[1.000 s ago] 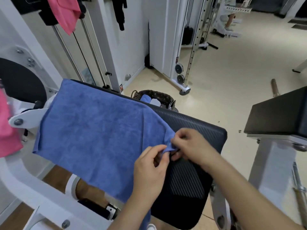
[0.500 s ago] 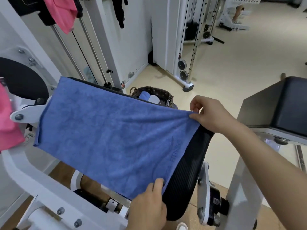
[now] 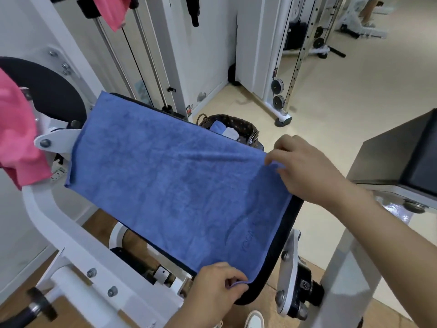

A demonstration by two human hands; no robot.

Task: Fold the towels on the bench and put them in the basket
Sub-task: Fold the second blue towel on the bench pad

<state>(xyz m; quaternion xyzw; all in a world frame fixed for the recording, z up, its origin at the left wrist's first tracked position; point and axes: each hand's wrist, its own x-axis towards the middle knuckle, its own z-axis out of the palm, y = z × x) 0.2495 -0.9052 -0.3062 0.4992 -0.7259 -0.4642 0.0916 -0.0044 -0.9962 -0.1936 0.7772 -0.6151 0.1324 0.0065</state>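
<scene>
A blue towel [image 3: 170, 183] lies spread flat over the black padded bench [image 3: 281, 235], covering nearly all of it. My left hand [image 3: 212, 290] pinches the towel's near right corner at the bench's front edge. My right hand [image 3: 305, 166] pinches the far right corner. Behind the bench on the floor stands a dark woven basket [image 3: 238, 124] with a folded blue towel and a white one inside.
A pink towel [image 3: 19, 143] hangs on the white machine frame [image 3: 54, 223] at left; another pink cloth [image 3: 111, 10] hangs at the top. A second black pad [image 3: 406, 152] stands at right. Cable machines line the back wall, with beige floor beyond.
My hands went from holding one bunched corner together to separate corners. The towel, folded before, now lies spread flat across the bench.
</scene>
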